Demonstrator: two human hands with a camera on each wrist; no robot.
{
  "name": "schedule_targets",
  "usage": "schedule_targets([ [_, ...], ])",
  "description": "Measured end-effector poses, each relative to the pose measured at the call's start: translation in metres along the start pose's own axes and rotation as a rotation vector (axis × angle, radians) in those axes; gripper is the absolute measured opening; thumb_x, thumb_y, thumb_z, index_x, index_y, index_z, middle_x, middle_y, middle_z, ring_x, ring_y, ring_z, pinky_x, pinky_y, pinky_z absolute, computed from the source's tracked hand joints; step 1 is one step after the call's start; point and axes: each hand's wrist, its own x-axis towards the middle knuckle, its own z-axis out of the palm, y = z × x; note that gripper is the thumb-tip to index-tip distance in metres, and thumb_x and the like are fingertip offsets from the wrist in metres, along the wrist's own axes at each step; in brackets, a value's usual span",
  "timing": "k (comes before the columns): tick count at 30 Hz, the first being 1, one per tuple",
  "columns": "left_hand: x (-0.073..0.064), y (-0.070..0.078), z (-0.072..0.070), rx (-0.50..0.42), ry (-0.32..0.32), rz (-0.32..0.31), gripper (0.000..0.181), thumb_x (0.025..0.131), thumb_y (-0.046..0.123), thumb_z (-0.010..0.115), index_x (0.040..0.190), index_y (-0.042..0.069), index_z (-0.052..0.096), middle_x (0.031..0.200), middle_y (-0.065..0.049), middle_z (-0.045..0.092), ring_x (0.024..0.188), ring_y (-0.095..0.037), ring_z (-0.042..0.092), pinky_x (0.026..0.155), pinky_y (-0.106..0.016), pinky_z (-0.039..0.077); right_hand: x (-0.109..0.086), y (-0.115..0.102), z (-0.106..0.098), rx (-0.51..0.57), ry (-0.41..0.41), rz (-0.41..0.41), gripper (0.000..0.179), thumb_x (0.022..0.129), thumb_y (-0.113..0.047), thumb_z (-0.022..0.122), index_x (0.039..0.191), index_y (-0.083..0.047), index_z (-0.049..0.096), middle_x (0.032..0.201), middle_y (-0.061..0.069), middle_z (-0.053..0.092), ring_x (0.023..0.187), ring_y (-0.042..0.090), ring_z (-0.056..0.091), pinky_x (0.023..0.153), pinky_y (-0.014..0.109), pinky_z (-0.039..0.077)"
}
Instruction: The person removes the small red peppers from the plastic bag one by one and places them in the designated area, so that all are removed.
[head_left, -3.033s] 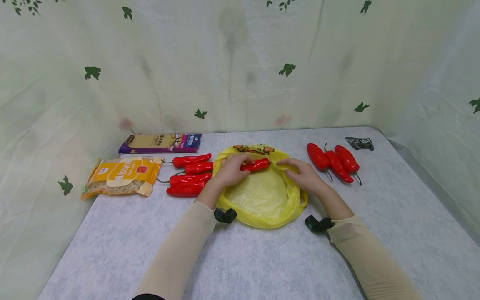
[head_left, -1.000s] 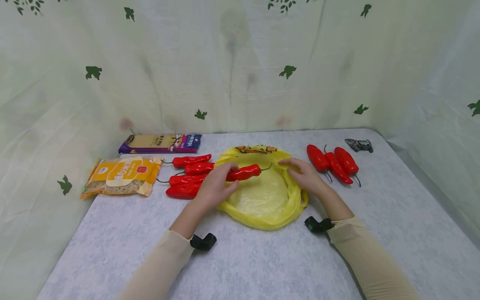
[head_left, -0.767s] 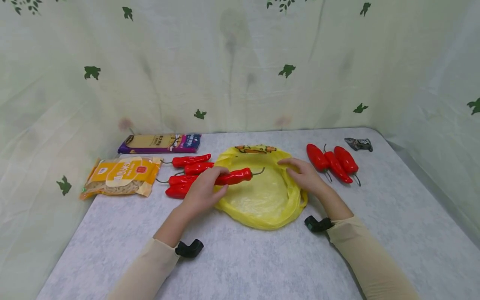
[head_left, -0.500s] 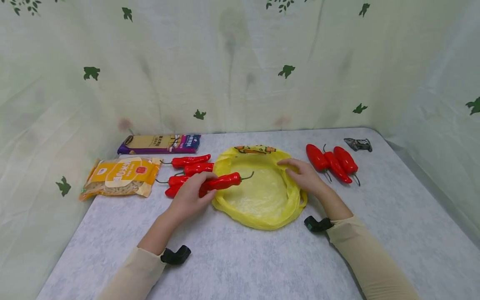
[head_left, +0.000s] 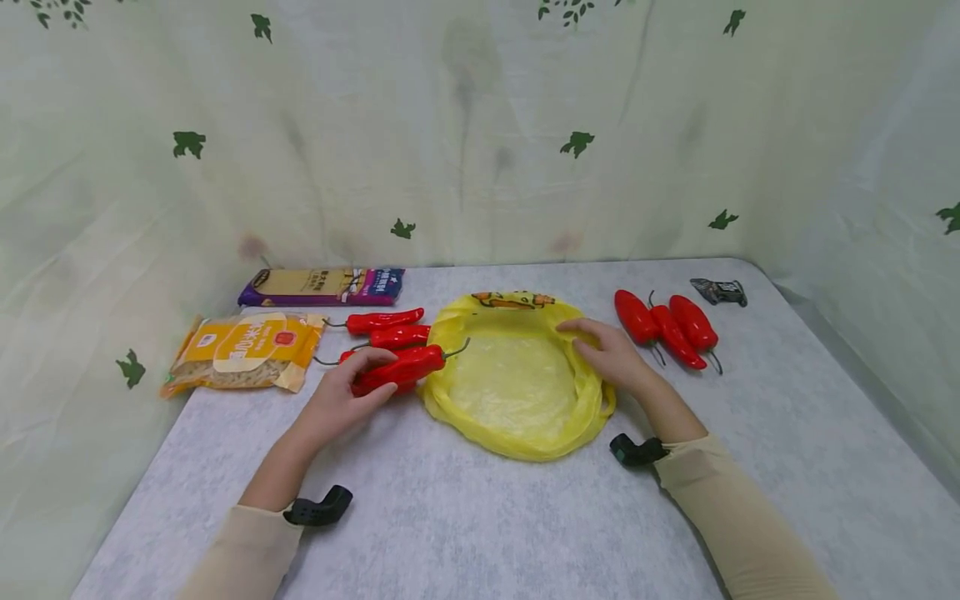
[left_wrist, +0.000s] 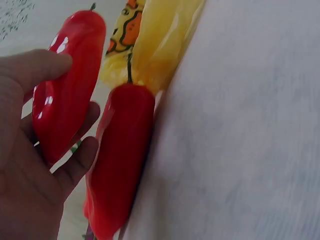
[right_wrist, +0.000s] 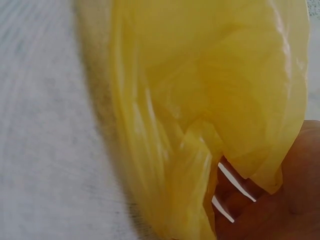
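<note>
My left hand (head_left: 341, 400) holds a red chili pepper (head_left: 412, 363) between thumb and fingers, its green stem pointing right toward the bag. In the left wrist view the held pepper (left_wrist: 75, 75) is tilted above another red chili pepper (left_wrist: 125, 150) on the table. A yellow plastic bag (head_left: 517, 442) stands with its mouth spread wide, at the table's middle. My right hand (head_left: 611, 354) has the bag's right rim between thumb and fingers. In the right wrist view, bag film (right_wrist: 210, 75) covers part of the fingers.
More red chili peppers (head_left: 386, 320) lie left of the bag. Beyond them are an orange-yellow food packet (head_left: 247, 352) and a purple-and-gold packet (head_left: 322, 286). Three red peppers (head_left: 675, 329) and a small black wrapper (head_left: 720, 291) lie at the right. A patterned curtain (head_left: 495, 150) rises behind.
My left hand has drawn back leftward and toward me from over the bag, carrying the pepper to above the left peppers. The right hand has stayed at the bag's rim.
</note>
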Motion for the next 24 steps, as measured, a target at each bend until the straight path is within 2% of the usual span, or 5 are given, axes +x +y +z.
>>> schedule_targets([
  [3, -0.001, -0.004, -0.006, -0.024, -0.035, -0.025, 0.041, 0.093, 0.029, 0.071, 0.13, 0.023, 0.056, 0.132, -0.006, 0.062, 0.118, -0.025, 0.056, 0.095, -0.033, 0.055, 0.0, 0.0, 0.0, 0.003, 0.001, 0.001, 0.035, 0.102, -0.019, 0.05, 0.135, -0.024, 0.059, 0.15, 0.004, 0.052, 0.145, 0.031, 0.038, 0.12, 0.057, 0.03],
  [7, -0.003, -0.006, -0.01, -0.026, -0.079, -0.046, 0.041, 0.094, 0.031, 0.07, 0.131, 0.02, 0.056, 0.134, -0.009, 0.061, 0.122, -0.028, 0.054, 0.102, -0.051, 0.052, -0.001, 0.0, 0.0, 0.009, -0.005, 0.006, 0.035, 0.102, -0.019, 0.05, 0.136, -0.023, 0.059, 0.15, 0.005, 0.051, 0.145, 0.032, 0.038, 0.12, 0.058, 0.03],
  [10, -0.004, -0.01, -0.015, -0.013, -0.123, -0.074, 0.041, 0.092, 0.032, 0.071, 0.13, 0.022, 0.057, 0.136, -0.008, 0.059, 0.124, -0.029, 0.052, 0.101, -0.049, 0.052, -0.001, 0.0, 0.001, 0.008, -0.009, 0.017, 0.035, 0.102, -0.019, 0.05, 0.136, -0.024, 0.058, 0.151, 0.006, 0.05, 0.145, 0.032, 0.038, 0.119, 0.058, 0.03],
  [17, -0.01, -0.025, -0.031, -0.036, -0.185, -0.112, 0.04, 0.09, 0.033, 0.074, 0.126, 0.023, 0.06, 0.131, -0.006, 0.06, 0.121, -0.027, 0.053, 0.093, -0.03, 0.053, 0.0, 0.001, 0.001, 0.011, -0.012, 0.005, 0.035, 0.103, -0.019, 0.049, 0.136, -0.023, 0.059, 0.152, 0.006, 0.05, 0.145, 0.032, 0.037, 0.12, 0.058, 0.029],
  [24, -0.013, -0.036, -0.039, -0.019, -0.281, -0.141, 0.036, 0.088, 0.033, 0.076, 0.121, 0.023, 0.064, 0.124, -0.005, 0.064, 0.119, -0.027, 0.054, 0.094, -0.033, 0.05, -0.001, 0.0, -0.001, 0.003, -0.016, 0.023, 0.035, 0.102, -0.02, 0.05, 0.136, -0.024, 0.059, 0.152, 0.005, 0.049, 0.144, 0.031, 0.039, 0.12, 0.057, 0.03],
])
